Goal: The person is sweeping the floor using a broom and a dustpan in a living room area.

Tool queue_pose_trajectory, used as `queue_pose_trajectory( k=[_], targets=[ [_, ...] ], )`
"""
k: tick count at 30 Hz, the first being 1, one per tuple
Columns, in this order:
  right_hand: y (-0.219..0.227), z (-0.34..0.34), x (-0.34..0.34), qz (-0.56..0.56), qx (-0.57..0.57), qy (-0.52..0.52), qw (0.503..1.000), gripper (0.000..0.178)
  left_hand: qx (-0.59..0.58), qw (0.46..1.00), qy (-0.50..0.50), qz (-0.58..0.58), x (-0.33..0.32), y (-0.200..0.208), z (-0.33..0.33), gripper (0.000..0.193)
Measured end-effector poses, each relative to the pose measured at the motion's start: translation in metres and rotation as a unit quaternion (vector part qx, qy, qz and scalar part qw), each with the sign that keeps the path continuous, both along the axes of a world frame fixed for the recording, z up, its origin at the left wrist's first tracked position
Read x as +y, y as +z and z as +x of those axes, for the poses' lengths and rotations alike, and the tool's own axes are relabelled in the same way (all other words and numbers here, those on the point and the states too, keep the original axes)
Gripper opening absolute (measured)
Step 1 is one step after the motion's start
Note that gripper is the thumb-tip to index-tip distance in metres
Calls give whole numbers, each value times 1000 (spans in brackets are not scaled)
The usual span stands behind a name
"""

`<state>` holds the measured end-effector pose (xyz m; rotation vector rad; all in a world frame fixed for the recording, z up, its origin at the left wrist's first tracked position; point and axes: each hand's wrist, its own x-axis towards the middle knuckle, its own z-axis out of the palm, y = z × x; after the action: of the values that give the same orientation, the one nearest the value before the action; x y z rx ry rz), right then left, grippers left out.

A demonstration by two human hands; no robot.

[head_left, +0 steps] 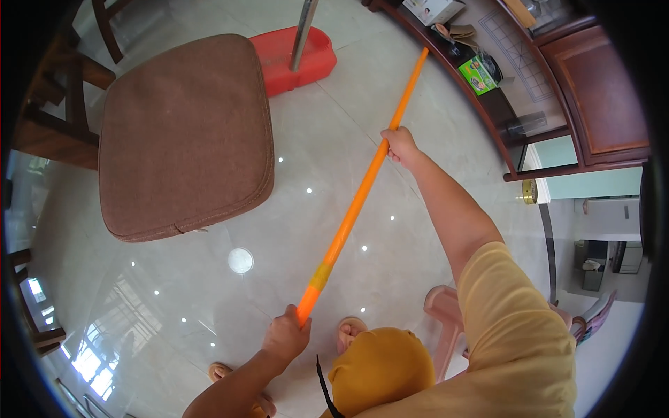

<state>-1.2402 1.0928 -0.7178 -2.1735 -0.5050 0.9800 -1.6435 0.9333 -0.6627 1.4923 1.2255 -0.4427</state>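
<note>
head view: a person in a yellow shirt (512, 306) gripped an orange pole (351, 216) that slanted across a pale tiled floor (306, 230), from the lower centre of the frame to the upper right. the left hand (287, 338) was clamped around the pole's near end, just below a yellow band (320, 276); the right hand (403, 146) was wrapped around it farther up, arm stretched out. the wide gap between the two fists probably served to steady so long a shaft, the upper hand seeming to guide it and the lower one to anchor it. its low slant appeared to suit the reach toward the foot of a dark wood cabinet (592, 90) at upper right.

a brown chair seat (185, 139) filled the upper left, beside a red basin (306, 68) from which a metal rod (304, 35) rose; the rod was cut off by the top edge. a pink stool (446, 306) stood at lower right, partly covered by the sleeve.

the pole's far tip was lost at the cabinet's edge, and whether it touched the wood or passed beneath could not be told, nor what, if anything, was fixed to it. mustard cloth (382, 366) and the left forearm hid parts of both sandalled feet. small goods on the cabinet, a green box (479, 74) among them, were crowded and hard to sort out.
</note>
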Motion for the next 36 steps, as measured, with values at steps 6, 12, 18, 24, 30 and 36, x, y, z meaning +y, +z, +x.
queue_pose_trajectory(
  k=[6, 12, 18, 24, 30, 36],
  targets=[
    [12, 14, -50, -15, 22, -3, 1000, 16, -7, 999, -43, 15, 3, 7, -5, 30],
    [32, 31, -103, -68, 38, -69, 995, 17, -4, 993, -116, -4, -9, 22, 5, 31],
    [35, 19, -120, -43, 69, -70, 994, 17, -3, 989, -144, -8, -16, 24, -9, 29],
    [25, 3, -173, -74, 83, -117, 987, 17, 18, 981, -192, 34, -5, 5, -39, 28],
    [20, -34, -205, -66, 147, -173, 972, 17, 36, 961, -259, 87, 27, 2, -80, 25],
    [37, -58, -186, -64, 186, -77, 977, 23, 75, 963, -235, 109, 59, 29, -109, 20]
  ],
)
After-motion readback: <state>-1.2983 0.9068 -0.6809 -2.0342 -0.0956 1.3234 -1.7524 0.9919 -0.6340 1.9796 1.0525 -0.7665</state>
